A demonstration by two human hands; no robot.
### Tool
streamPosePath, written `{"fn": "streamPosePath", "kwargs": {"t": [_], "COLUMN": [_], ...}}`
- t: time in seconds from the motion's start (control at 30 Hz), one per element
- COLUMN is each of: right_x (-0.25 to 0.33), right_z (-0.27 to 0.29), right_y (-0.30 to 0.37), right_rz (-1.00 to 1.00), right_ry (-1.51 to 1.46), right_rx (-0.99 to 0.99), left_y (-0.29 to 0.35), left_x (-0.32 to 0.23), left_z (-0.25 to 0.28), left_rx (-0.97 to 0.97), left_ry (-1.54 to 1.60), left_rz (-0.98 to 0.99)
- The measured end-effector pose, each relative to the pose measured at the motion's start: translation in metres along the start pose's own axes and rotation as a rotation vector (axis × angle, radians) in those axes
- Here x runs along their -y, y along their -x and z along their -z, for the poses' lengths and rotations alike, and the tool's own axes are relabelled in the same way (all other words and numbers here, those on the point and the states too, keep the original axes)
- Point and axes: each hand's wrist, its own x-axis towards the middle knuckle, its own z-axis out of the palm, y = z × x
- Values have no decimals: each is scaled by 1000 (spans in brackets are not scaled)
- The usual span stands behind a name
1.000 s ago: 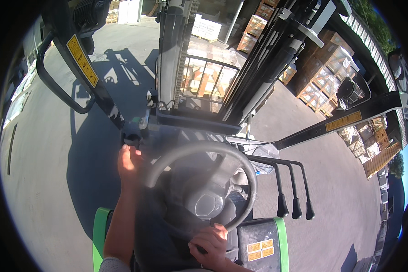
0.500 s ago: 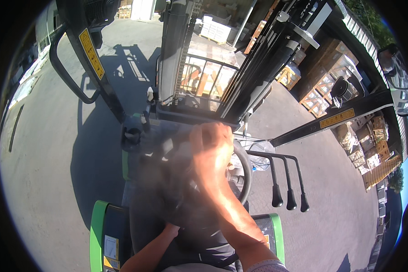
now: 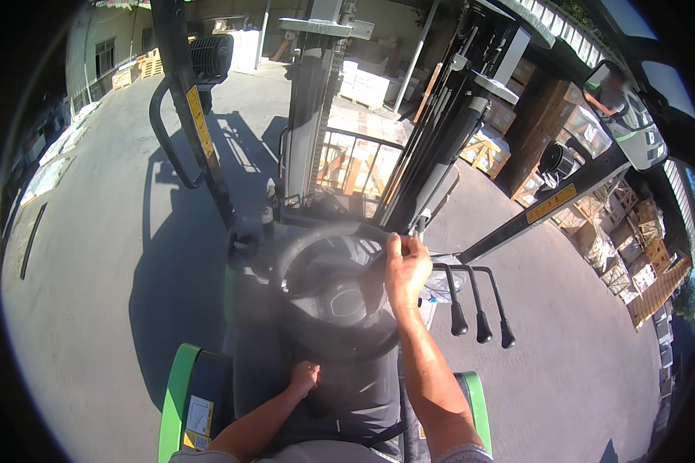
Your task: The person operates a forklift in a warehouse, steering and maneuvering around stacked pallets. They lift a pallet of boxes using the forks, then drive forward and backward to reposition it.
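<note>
I sit at the black steering wheel [image 3: 344, 356] of a forklift with green side panels. My right hand [image 3: 409, 270] is closed around the upper right of the rim. Below the rim's lower left, my left hand [image 3: 306, 376] rests on my dark-trousered thigh. Its fingers are curled in, and nothing shows in them. Three black control levers [image 3: 483, 328] with knobs stand to the right of the wheel, apart from my right hand.
The mast [image 3: 305, 131] rises ahead, with a wooden-framed load [image 3: 355, 166] behind it. Stacked crates [image 3: 625, 239] line the right side. White-wrapped goods [image 3: 363, 81] stand beyond the mast. A mirror [image 3: 625, 116] hangs at the upper right. Grey pavement [image 3: 85, 309] lies on the left.
My right hand has moved from the top of the wheel to the right side. More of my left hand now shows on my thigh. The view has shifted slightly.
</note>
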Motion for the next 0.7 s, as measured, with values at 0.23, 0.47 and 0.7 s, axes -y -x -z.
{"fn": "streamPosePath", "kwargs": {"t": [0.23, 0.47, 0.7], "right_x": [91, -18, 97], "right_z": [-48, 96, -88], "right_y": [197, 129, 104], "right_rz": [502, 25, 409], "right_ry": [12, 156, -80], "right_rx": [489, 162, 226], "left_y": [-1, 8, -18], "left_x": [53, 67, 89], "left_z": [-10, 7, -8], "left_rx": [-17, 10, -57], "left_ry": [363, -586, -771], "left_rz": [-223, -267, -531]}}
